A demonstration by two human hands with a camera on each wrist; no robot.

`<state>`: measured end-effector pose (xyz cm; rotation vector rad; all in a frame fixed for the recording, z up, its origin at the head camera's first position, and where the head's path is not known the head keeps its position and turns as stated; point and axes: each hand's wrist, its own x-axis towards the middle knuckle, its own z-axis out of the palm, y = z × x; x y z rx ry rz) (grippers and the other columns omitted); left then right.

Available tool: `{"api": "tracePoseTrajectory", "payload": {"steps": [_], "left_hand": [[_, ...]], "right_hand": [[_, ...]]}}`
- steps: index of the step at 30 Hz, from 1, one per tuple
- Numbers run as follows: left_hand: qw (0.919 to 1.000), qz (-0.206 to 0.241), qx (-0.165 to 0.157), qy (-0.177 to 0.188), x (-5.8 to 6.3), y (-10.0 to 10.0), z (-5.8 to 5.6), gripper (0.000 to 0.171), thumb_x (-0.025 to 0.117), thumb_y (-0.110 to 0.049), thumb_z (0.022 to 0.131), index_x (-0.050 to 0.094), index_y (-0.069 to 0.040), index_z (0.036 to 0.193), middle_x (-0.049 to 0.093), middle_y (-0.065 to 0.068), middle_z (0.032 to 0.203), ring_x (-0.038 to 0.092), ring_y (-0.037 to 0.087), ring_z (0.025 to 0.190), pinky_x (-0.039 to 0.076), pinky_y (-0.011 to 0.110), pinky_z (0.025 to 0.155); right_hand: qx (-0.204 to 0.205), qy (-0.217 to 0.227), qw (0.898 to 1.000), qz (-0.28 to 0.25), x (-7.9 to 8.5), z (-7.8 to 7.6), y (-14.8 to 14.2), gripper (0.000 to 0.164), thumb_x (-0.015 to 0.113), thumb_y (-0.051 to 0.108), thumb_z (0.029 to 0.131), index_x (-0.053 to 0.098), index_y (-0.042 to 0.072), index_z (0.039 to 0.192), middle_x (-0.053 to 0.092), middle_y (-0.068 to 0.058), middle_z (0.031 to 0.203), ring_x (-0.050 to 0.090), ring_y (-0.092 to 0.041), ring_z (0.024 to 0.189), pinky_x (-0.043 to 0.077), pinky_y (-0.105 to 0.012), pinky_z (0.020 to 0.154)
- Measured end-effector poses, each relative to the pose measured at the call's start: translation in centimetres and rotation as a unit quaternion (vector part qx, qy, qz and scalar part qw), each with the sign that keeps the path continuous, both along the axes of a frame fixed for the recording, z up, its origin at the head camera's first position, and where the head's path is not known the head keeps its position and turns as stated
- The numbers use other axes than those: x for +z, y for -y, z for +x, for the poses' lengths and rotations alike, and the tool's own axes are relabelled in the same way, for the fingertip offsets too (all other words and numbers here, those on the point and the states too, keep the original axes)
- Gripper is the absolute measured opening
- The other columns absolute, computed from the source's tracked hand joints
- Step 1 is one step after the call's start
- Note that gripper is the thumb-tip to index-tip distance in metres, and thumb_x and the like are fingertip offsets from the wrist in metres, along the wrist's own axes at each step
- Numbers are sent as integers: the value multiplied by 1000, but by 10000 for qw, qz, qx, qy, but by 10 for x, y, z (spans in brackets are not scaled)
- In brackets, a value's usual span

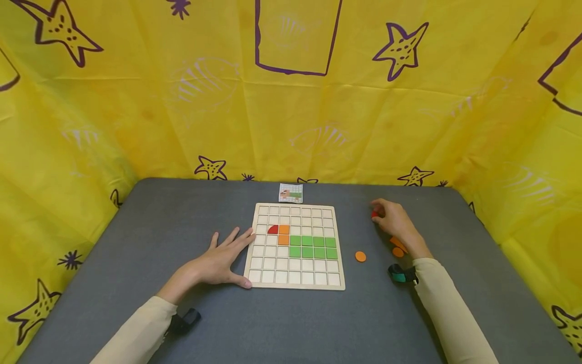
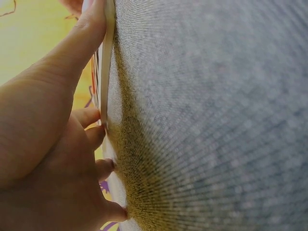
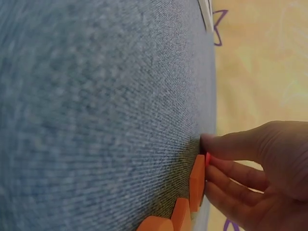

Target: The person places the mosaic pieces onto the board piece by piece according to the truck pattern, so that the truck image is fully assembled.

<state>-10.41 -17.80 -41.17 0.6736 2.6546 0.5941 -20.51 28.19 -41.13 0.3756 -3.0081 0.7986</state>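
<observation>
A wooden grid board [image 1: 268, 278] lies on the table, holding several green squares [image 1: 313, 246], two orange squares [image 1: 284, 234] and a red quarter-circle [image 1: 273, 230]. My left hand [image 1: 220, 260] spreads its fingers along the board's left edge, fingertips and thumb touching the frame. Right of the board, my right hand [image 1: 394, 221] pinches a small red piece [image 1: 375, 214] between thumb and fingers, low at the table; the fingers hide most of it. In the right wrist view, the red piece [image 3: 208, 159] shows as a sliver beside orange pieces [image 3: 196, 183].
A small printed pattern card [image 1: 291, 193] lies just behind the board. One orange disc [image 1: 360, 256] sits between board and right wrist; another orange disc [image 1: 398, 252] and an orange piece [image 1: 400, 244] lie by the right forearm. A yellow curtain [image 1: 291, 111] hangs behind the grey table [image 1: 282, 328].
</observation>
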Motion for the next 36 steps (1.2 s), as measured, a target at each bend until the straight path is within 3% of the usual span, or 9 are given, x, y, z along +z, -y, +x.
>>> {"api": "tracePoseTrajectory", "payload": {"steps": [6,11,22,28,36], "left_hand": [[10000,19,-7,15,1,-1,0,116,79,-62,69,22,-11,157,11,8,164,3,41,149,-6,73,105],[10000,45,-5,19,1,0,2,115,78,-62,69,22,-11,157,12,8,164,3,41,149,-6,73,105],[10000,21,-2,84,3,0,1,115,78,-62,69,22,-12,157,11,7,164,2,41,149,-6,73,106],[10000,40,-3,60,3,0,1,115,79,-61,69,23,-11,156,12,8,164,3,42,148,-6,74,105],[10000,33,-8,49,3,-1,0,114,79,-61,70,23,-11,156,12,8,164,3,42,148,-6,74,105]], "right_hand": [[26,-24,10000,44,0,-2,1,47,70,-3,85,54,-9,129,65,-22,99,61,-35,88,51,-48,77],[-22,65,9999,-117,1,-2,3,57,71,-6,83,48,-8,136,64,-21,101,63,-35,91,53,-46,75],[46,45,9992,-407,1,1,1,49,67,-2,90,51,-6,136,68,-26,106,68,-32,83,56,-35,63],[159,-47,9972,-731,6,2,6,48,66,1,92,51,-4,137,66,-25,108,66,-37,93,57,-37,66],[255,-91,9968,-754,15,1,18,42,69,2,89,59,-3,129,71,-20,102,68,-35,91,56,-43,73]]}}
